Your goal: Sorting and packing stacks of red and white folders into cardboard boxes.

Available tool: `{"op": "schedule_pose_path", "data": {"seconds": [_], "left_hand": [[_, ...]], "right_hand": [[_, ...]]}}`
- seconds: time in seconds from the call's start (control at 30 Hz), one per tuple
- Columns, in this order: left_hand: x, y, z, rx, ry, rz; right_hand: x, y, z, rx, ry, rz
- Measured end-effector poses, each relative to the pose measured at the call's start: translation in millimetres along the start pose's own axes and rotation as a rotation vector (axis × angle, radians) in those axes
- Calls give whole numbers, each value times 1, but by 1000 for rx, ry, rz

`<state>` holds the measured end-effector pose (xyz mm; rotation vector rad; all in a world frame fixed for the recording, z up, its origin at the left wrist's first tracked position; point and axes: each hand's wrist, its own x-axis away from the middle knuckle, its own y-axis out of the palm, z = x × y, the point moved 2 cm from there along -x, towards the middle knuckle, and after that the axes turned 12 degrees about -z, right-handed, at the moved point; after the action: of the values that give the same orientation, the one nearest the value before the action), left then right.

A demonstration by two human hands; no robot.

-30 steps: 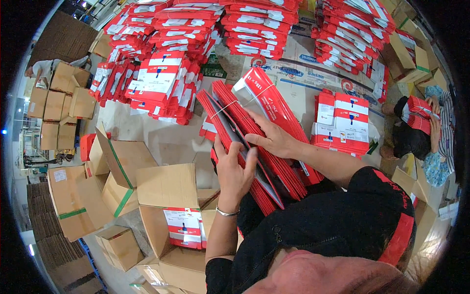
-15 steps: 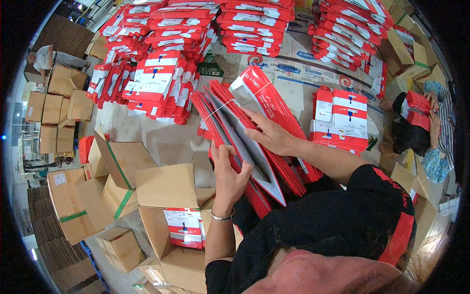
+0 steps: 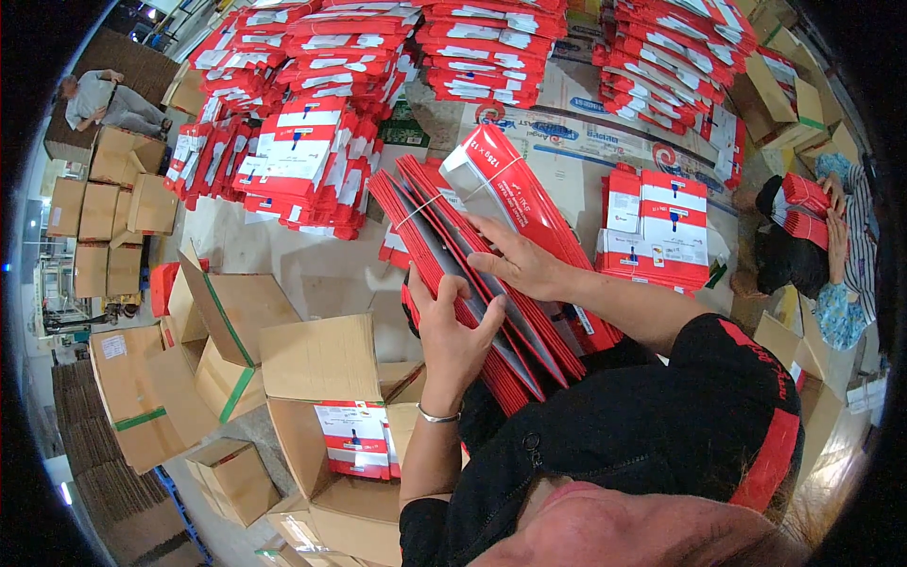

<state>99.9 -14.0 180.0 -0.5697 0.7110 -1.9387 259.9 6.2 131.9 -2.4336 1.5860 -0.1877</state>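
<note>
A thick bundle of flat red cartons (image 3: 444, 257), with a thin pale band around it, leans at a slant against my lap. Its edges fan apart, and a narrow grey gap runs down the middle. My left hand (image 3: 452, 326) holds the bundle's left side, thumb and forefinger spread over the edges near the gap. From the right, my right hand (image 3: 521, 263) reaches over the edges and grips the other side. The outermost carton on that side shows a red printed face (image 3: 529, 194). The undersides of both hands' grips are partly hidden.
Tall stacks of red-and-white cartons (image 3: 496, 47) line the far side. A smaller stack (image 3: 657, 231) lies to the right. An open cardboard box (image 3: 321, 359) holding cartons stands at the near left. A co-worker (image 3: 855, 236) handles red cartons at the far right.
The gap in the bundle has narrowed. My left hand has shifted slightly right, its thumb farther over the edges. A person at the far left has changed posture.
</note>
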Motion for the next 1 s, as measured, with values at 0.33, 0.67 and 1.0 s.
{"op": "schedule_pose_path", "data": {"seconds": [0.33,0.67,1.0], "left_hand": [[5,4,-6,-33,159,73],[4,1,3,14,58,-2],[8,5,-2,-76,131,37]], "right_hand": [[-2,3,10,-44,-11,-31],[-2,1,3,-56,41,-55],[-3,1,5,6,-2,-47]]}}
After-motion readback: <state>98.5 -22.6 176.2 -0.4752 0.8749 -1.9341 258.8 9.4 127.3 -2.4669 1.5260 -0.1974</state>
